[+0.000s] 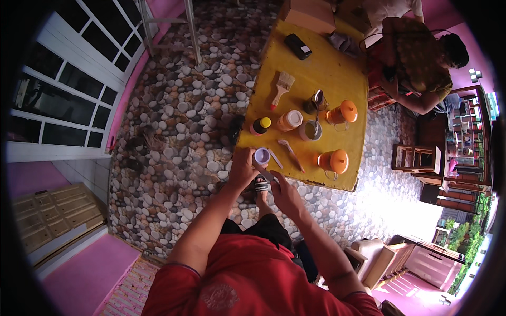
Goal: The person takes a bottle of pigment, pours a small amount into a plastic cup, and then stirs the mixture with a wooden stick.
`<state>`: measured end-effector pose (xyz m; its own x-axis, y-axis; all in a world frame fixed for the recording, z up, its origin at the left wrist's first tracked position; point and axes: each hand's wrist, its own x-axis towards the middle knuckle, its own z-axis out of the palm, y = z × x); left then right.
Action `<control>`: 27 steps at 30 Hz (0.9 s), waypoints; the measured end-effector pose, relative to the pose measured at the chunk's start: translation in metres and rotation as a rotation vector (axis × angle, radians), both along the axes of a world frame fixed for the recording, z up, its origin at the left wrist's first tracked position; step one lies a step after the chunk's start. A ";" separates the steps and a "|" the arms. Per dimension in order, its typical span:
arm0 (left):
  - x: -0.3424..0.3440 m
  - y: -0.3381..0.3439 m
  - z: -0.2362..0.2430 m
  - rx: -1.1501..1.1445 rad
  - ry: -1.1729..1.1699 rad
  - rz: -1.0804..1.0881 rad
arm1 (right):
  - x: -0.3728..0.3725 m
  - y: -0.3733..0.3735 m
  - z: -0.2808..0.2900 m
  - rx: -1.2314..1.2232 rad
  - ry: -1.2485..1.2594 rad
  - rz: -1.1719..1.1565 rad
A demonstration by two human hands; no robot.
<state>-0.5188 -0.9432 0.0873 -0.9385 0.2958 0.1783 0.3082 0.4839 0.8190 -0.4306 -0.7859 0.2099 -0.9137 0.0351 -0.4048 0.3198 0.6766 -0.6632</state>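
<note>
My left hand (241, 171) grips a small lilac cup (262, 155) over the near-left corner of the yellow table (337, 79). My right hand (284, 192) holds a flat, grey blade-like tool (264, 172) against the cup's lower side. Just beyond them lie a lilac strip (275, 158) and a thin brush (292, 157). Farther back stand a dark bottle with yellow cap (260, 126), a white-lidded jar (290, 120), an open tin (310, 132) with a stirrer and a cup with metal utensils (318, 101). Orange pitchers (333, 161) stand along the right, and a wide brush (282, 87) lies behind.
A person (411, 68) bends beside the table's far right. A cardboard box (308, 15) and black case (298, 46) sit at the back. A wooden stool (414, 158), shelving (464, 137) and chair (377, 258) are right. White window doors (68, 89) line the left wall.
</note>
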 end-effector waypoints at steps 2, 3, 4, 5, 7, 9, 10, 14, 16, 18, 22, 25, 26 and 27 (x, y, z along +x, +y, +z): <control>0.005 -0.006 -0.005 -0.028 -0.103 -0.006 | 0.015 -0.007 0.016 -0.037 0.050 -0.101; 0.005 -0.006 -0.005 -0.032 -0.107 0.002 | 0.022 -0.008 0.020 -0.067 0.097 -0.211; 0.008 -0.006 0.002 -0.027 -0.042 -0.003 | 0.028 -0.001 0.021 -0.145 0.010 -0.267; 0.011 -0.007 0.007 -0.022 0.022 -0.008 | 0.030 0.002 0.027 -0.070 -0.048 -0.279; 0.011 -0.014 0.002 -0.041 0.036 -0.058 | 0.033 0.014 0.017 -0.107 -0.055 -0.267; 0.003 -0.018 0.002 -0.008 0.004 -0.147 | 0.031 0.018 0.008 -0.302 -0.151 -0.418; -0.002 -0.019 0.001 -0.047 0.049 -0.176 | 0.028 0.019 0.004 -0.504 -0.244 -0.556; -0.006 -0.012 0.002 -0.037 0.017 -0.157 | 0.020 0.022 -0.002 -0.501 -0.283 -0.478; -0.005 -0.009 0.003 -0.057 -0.007 -0.100 | 0.012 0.014 -0.003 -0.326 -0.320 -0.487; -0.005 -0.003 0.003 -0.060 0.043 -0.079 | 0.013 0.015 -0.011 -0.320 -0.287 -0.468; -0.004 0.002 0.005 -0.078 0.099 -0.039 | 0.014 0.013 -0.016 -0.304 -0.227 -0.462; -0.003 0.003 0.004 -0.095 0.068 -0.028 | 0.021 0.017 -0.041 -0.238 -0.132 -0.434; -0.004 0.003 0.003 -0.095 0.069 -0.027 | 0.023 0.018 -0.045 -0.238 -0.131 -0.433; -0.004 0.003 0.002 -0.087 0.076 -0.031 | 0.024 0.019 -0.048 -0.229 -0.113 -0.436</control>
<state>-0.5230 -0.9403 0.0897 -0.9136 0.3418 0.2204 0.3832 0.5419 0.7480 -0.4068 -0.7671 0.1616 -0.7839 0.3023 -0.5423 0.6186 0.3056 -0.7239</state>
